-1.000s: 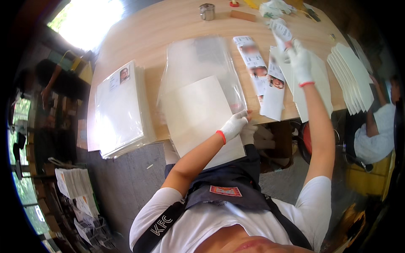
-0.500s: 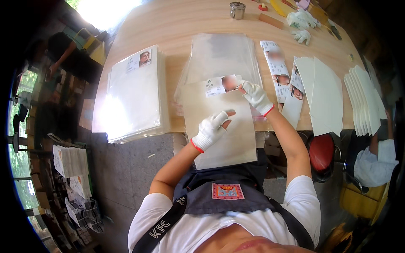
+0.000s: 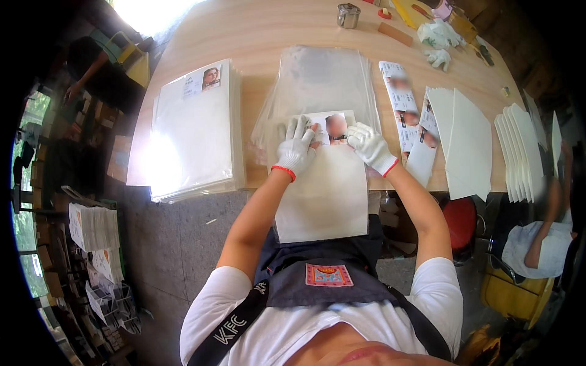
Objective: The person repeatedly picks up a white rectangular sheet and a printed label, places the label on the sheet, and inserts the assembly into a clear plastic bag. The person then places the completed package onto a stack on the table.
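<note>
A white board sheet in a clear sleeve hangs over the table's near edge toward my lap. Across its upper end lies a printed paper slip with a portrait. My left hand, in a white glove with a red cuff, rests on the slip's left part, fingers apart and thumb bare. At the slip's right end, my right hand, gloved alike, has its fingers curled in; whatever they pinch is hidden. Under the sheet's far end sits a pile of clear plastic sleeves.
A stack of sleeved sheets stands left. On the right are overlapping printed slips, white boards and a fanned row of boards. A metal cup and crumpled gloves lie farther back. Another person's arm shows at right.
My left hand has moved up from the middle of the sheet onto the slip and flattened. My right hand has shifted slightly down, its fingers curling in. The slip lies straighter across the sheet.
</note>
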### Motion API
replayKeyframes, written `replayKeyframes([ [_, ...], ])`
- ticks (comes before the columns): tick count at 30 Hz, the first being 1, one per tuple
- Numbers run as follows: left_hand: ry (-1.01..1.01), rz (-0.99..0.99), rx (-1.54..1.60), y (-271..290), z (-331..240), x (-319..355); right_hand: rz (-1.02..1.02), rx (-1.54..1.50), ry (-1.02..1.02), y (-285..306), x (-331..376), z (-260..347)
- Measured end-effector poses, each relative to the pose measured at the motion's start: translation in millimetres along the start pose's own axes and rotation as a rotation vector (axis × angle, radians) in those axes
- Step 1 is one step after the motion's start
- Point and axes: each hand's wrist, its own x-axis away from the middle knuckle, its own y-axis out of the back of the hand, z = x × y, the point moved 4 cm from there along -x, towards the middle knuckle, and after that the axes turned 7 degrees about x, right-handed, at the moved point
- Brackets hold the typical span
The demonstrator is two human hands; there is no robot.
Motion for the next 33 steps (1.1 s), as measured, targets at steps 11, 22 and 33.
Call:
replayKeyframes([
  [11, -0.164, -0.343, 0.344, 22, 23, 49, 0.073, 0.025, -0.427, 106, 29, 49],
  [22, 0.121, -0.225, 0.368, -7, 37, 255, 0.415, -0.999, -1.379, 62, 194, 156],
  [33, -0.103, -0.699, 0.715, 199, 58, 228, 0.375, -1.580, -1.005, 48, 31, 191],
])
